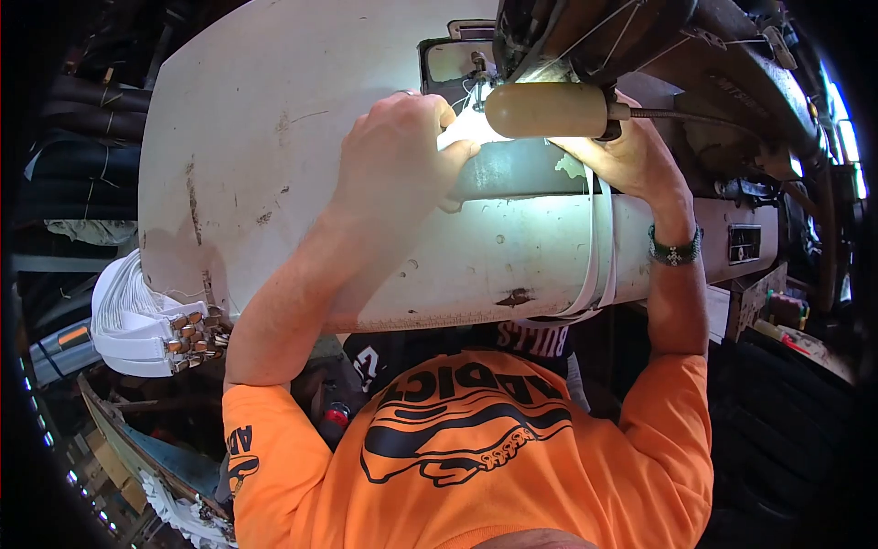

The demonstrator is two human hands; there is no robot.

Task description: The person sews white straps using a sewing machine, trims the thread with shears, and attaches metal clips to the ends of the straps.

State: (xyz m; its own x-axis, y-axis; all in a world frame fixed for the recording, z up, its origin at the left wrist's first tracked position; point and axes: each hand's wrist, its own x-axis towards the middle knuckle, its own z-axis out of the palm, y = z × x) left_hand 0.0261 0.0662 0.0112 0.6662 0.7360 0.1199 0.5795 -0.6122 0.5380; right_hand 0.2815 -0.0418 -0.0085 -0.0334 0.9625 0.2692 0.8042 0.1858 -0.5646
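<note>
The left hand (398, 137) pinches a flat white fabric band (594, 238) draping over the counter (274, 137); the right hand's (636, 156) grip is unclear. Light and limp, it likely needs holding flat by both edges.

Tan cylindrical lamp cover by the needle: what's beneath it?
Around the tan cylindrical lamp cover, brightly lit white material shows beside the left hand, and a dark grey plate nearer the body. The cover hides what lies directly beneath, including part of the right hand.
</note>
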